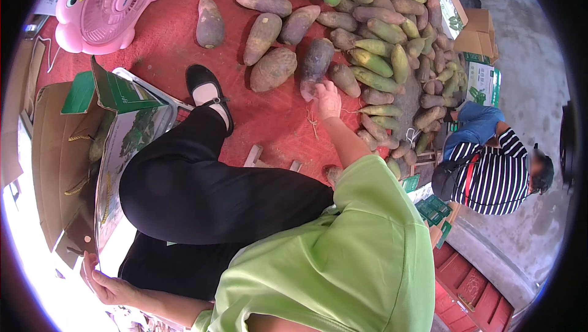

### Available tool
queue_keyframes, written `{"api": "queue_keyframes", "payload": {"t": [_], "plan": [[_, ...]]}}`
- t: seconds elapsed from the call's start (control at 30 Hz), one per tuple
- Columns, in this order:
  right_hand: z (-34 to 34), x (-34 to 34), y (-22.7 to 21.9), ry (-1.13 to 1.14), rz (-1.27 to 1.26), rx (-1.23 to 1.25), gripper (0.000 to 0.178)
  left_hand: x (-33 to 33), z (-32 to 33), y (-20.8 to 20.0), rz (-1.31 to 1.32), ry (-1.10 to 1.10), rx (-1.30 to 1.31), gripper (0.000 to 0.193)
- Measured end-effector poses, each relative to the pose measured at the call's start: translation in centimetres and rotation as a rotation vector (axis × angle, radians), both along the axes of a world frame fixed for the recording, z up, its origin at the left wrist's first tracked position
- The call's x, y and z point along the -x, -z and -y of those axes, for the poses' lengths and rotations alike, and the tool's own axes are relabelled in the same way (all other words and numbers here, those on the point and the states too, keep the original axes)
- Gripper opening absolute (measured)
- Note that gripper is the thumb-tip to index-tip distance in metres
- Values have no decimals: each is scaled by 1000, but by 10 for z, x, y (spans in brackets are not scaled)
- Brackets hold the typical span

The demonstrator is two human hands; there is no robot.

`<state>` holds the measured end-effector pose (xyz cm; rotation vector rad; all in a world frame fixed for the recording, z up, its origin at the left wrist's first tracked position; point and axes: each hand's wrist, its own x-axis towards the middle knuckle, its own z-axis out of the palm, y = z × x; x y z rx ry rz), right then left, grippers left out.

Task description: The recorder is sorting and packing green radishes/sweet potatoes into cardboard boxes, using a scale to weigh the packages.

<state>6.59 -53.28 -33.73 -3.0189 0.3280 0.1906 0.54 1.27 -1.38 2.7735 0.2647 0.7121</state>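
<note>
My right hand [327, 100] reaches out over the red floor covering, its fingers closed around the near tip of a long dark purple radish [318, 59]. A fat brown radish [274, 69] lies just left of that one, and a smaller one [345, 80] rests at its right. Down at the lower left, my left hand [107, 286] grips the near edge of a tall open cardboard box [64, 167] with green flaps. What lies inside the box is mostly hidden; yellow cord loops show on its wall.
Many green and purple radishes [380, 56] are heaped at the right. A pink fan [113, 7] stands at the far left. My foot in a black shoe [208, 93] is between box and radishes. Another person [490, 167] in a striped top bends beside the heap, near cartons [482, 81].
</note>
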Motion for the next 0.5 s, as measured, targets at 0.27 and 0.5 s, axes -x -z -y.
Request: {"api": "queue_keyframes", "payload": {"t": [0.27,0.5], "plan": [[-17,9,45,1193,248,-1036,43,0,0,2,15,-33,44,42],[-10,7,69,1461,-15,-1619,43,-1,-1,1,8,-15,34,41]]}}
